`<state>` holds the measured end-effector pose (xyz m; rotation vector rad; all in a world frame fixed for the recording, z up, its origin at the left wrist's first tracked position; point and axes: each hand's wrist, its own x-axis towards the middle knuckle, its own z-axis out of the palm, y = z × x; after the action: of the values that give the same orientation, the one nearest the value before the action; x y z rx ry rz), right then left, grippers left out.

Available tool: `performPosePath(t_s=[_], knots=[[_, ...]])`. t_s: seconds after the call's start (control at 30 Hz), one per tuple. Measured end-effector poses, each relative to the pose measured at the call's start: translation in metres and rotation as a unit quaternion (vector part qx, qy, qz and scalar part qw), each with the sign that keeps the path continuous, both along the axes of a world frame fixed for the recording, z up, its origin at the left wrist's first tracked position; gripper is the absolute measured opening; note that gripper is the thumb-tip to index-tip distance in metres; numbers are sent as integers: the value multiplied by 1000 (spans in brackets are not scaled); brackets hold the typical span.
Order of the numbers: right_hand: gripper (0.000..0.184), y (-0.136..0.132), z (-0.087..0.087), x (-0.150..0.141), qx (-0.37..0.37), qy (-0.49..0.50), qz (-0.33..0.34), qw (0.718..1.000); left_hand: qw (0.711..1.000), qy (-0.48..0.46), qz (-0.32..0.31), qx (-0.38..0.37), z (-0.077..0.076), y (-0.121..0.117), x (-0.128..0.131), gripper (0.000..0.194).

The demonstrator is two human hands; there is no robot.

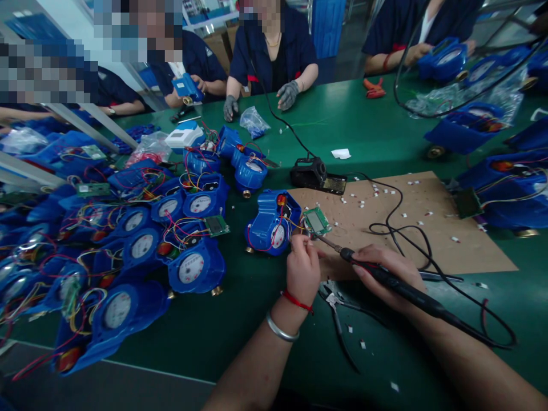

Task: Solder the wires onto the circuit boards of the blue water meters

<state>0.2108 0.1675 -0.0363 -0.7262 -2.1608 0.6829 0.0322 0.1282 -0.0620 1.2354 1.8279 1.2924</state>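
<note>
My right hand (391,274) grips a black soldering iron (379,275) like a pen, its metal tip at the lower edge of a small green circuit board (315,220) with a grey display. My left hand (303,268) is closed in a pinch just below that board, where thin wires reach the fingertips; the exact hold is partly hidden. Red and yellow wires join the board to a blue water meter (274,225) with a white dial, left of my fingers. Below the hands lie wire cutters (333,302) with dark handles.
Many wired blue meters (141,245) crowd the left side; others (507,182) stand at right. A soldering iron stand (317,173) sits behind the board. Brown cardboard (454,251) with small white connectors lies under a looping black cord (400,200). Co-workers sit across the green table (368,125).
</note>
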Motion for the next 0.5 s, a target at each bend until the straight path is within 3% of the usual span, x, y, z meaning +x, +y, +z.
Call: performPosePath(t_s=[0.27,0.5], knots=[[24,0,2,0,-10,6,15,1000,1000,-8,6,-4,2,-1,1,7],[24,-3,1,3,-8,37,-23,999,1000,-21,11,-8,1,-1,1,9]])
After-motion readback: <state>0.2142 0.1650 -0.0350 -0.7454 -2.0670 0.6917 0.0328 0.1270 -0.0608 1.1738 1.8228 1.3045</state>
